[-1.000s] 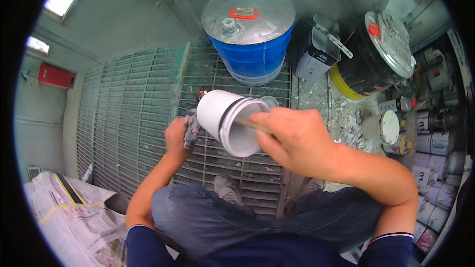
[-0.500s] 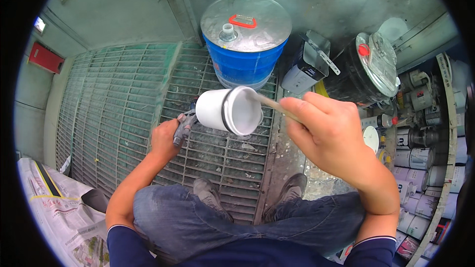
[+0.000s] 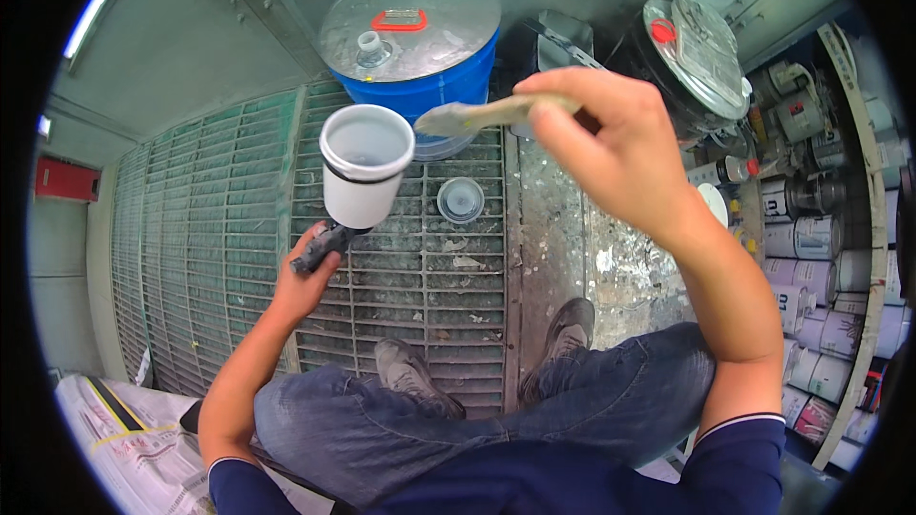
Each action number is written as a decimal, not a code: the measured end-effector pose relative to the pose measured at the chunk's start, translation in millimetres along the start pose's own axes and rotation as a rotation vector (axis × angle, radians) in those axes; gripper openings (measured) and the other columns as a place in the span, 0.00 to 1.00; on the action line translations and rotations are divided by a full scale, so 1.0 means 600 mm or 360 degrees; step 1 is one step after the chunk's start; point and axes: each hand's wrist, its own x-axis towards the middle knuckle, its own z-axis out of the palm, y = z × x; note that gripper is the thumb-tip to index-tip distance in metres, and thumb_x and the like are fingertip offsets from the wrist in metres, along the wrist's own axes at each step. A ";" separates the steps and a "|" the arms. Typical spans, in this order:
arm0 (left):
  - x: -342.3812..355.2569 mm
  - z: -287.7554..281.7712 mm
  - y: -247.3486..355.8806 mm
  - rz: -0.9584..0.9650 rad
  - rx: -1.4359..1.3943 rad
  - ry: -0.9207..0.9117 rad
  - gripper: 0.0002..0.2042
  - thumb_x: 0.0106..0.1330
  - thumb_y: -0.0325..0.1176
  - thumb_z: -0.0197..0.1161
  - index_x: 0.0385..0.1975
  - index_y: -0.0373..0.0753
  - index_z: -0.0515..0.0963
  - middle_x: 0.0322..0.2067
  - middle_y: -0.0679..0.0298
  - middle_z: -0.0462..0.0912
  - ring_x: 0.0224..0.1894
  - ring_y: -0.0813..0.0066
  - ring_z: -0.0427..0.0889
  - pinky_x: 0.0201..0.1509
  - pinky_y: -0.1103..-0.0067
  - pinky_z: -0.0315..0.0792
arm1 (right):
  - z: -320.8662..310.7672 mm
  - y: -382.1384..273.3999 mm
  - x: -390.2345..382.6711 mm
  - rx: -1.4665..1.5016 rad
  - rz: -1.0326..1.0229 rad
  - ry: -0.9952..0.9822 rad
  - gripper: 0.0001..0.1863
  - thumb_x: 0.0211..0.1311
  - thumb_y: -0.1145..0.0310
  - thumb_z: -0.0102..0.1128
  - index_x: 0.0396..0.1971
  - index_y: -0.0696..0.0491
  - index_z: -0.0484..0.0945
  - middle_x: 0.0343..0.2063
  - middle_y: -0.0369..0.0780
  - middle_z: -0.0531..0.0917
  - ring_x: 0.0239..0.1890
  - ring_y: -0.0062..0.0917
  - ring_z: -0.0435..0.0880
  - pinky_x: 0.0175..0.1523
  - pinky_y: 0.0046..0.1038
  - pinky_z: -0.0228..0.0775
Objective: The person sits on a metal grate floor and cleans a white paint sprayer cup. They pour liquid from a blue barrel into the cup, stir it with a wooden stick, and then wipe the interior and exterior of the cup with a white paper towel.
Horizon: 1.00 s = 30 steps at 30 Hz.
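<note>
My left hand (image 3: 307, 281) is closed round the grip of a dark spray gun (image 3: 321, 248). On the gun sits a white paint cup (image 3: 361, 193) with a black band below its rim; its open mouth faces up, tilted slightly toward me. In my right hand (image 3: 625, 148), pinched between thumb and fingers, is a paintbrush (image 3: 491, 114) with a pale wooden handle. Its greyish wet-looking tip points left, just right of the cup's rim and apart from it. A small round translucent lid (image 3: 461, 200) lies on the floor grating, to the right of the cup.
A blue drum (image 3: 415, 67) with a metal top stands ahead on the floor grating (image 3: 229, 229). Right of it are an open square can (image 3: 563, 46) and a black drum (image 3: 687, 67). Shelves of paint cans (image 3: 806, 234) line the right; newspaper (image 3: 129, 448) lies lower left.
The cup has turned from lying sideways to nearly upright. My right hand has drawn the brush out of its mouth and raised it. The lid now shows fully on the grating.
</note>
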 end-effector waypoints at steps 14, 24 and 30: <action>0.007 -0.004 0.123 -0.0631 -0.0387 -0.0283 0.15 0.73 0.45 0.64 0.33 0.40 0.76 0.22 0.72 0.72 0.19 0.84 0.67 0.21 0.81 0.60 | 0.045 0.106 -0.004 -0.0192 0.0255 -0.0408 0.12 0.56 0.64 0.57 0.29 0.56 0.85 0.26 0.48 0.85 0.31 0.46 0.85 0.40 0.42 0.77; 0.013 0.026 0.065 -0.0360 -0.0132 -0.0264 0.13 0.72 0.42 0.65 0.34 0.39 0.76 0.22 0.74 0.72 0.22 0.86 0.67 0.24 0.81 0.60 | 0.038 0.102 -0.002 -0.0234 0.0103 -0.0282 0.13 0.59 0.66 0.60 0.38 0.58 0.86 0.20 0.44 0.83 0.22 0.30 0.82 0.32 0.30 0.74; 0.021 0.043 0.042 -0.0221 -0.0194 -0.0258 0.11 0.72 0.41 0.64 0.33 0.41 0.74 0.19 0.75 0.70 0.20 0.86 0.66 0.22 0.81 0.59 | -0.029 0.033 0.018 0.0051 0.0311 0.0030 0.12 0.59 0.64 0.61 0.33 0.59 0.85 0.19 0.43 0.83 0.19 0.25 0.79 0.27 0.28 0.69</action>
